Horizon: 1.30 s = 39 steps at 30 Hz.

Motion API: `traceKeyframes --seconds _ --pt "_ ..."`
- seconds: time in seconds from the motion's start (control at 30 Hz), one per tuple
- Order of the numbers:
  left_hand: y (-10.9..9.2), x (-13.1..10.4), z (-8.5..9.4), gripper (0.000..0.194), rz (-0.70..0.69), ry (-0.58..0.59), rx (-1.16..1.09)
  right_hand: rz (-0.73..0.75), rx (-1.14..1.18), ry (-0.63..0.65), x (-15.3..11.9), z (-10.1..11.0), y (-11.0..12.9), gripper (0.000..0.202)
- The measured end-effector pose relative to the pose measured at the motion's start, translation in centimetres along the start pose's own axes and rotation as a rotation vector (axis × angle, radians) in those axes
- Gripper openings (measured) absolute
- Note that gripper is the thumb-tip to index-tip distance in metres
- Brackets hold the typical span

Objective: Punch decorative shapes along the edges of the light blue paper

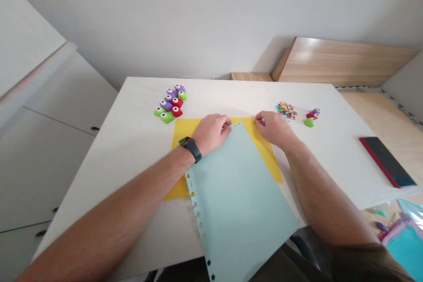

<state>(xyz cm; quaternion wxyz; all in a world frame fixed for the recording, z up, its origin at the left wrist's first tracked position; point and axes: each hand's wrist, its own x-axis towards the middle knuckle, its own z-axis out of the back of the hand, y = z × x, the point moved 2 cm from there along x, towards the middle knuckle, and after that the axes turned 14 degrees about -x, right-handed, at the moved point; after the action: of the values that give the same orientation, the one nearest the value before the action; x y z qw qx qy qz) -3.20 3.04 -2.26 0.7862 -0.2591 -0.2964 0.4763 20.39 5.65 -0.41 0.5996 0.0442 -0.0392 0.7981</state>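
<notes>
My left hand (212,134), with a dark watch on the wrist, pinches the top edge of a light blue paper sheet (238,189). Punched shapes, stars among them, run down the sheet's left edge, and a few small holes sit at its top. Under it lies a yellow sheet (269,158) on the white table. To the right, apart from the blue paper, my right hand (273,127) is closed around a small purple paper punch (262,121), mostly hidden by the fingers. Just beyond that hand is a heap of coloured paper cutouts (286,110).
Several purple, red and green punches (166,105) with eye-like tops stand at the back left of the table (132,141). More punches (312,116) stand at the right. A dark tablet-like slab with a red edge (386,161) lies at the right edge.
</notes>
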Motion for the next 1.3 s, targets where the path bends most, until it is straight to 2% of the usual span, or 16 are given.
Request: traceKeyframes --seconds 0.13,0.23,0.47,0.6,0.8,0.9,1.1,1.2,1.3 --pt "0.0 0.0 0.0 0.011 0.002 0.002 -0.002 0.169 0.308 0.048 -0.9 1.4 1.8 0.018" --pt "0.0 0.0 0.0 0.012 -0.004 0.0 0.001 0.276 0.416 0.129 -1.5 2.2 3.1 0.016" --pt "0.0 0.0 0.0 0.012 0.007 -0.004 0.002 0.315 0.36 0.181 -1.5 1.8 3.1 0.019" --pt "0.1 0.0 -0.1 0.013 0.002 -0.004 0.004 0.278 0.348 0.158 -1.4 1.5 3.1 0.019" --pt "0.1 -0.1 -0.1 0.012 -0.007 -0.007 0.007 0.338 0.228 0.13 -1.6 1.1 4.2 0.015" --pt "0.0 0.0 -0.1 0.011 0.001 -0.001 0.004 0.23 0.113 0.073 -1.2 0.7 2.9 0.016" --pt "0.0 0.1 0.0 0.01 0.005 0.002 -0.006 -0.168 -0.137 -0.003 -0.1 0.8 -2.4 0.018" --pt "0.0 0.1 0.0 0.01 0.003 0.002 -0.006 -0.241 -0.048 -0.09 -0.1 1.6 -3.2 0.019" --pt "0.0 0.0 0.0 0.011 0.003 0.004 0.0 -0.219 0.228 -0.085 -0.3 1.8 -2.3 0.024"
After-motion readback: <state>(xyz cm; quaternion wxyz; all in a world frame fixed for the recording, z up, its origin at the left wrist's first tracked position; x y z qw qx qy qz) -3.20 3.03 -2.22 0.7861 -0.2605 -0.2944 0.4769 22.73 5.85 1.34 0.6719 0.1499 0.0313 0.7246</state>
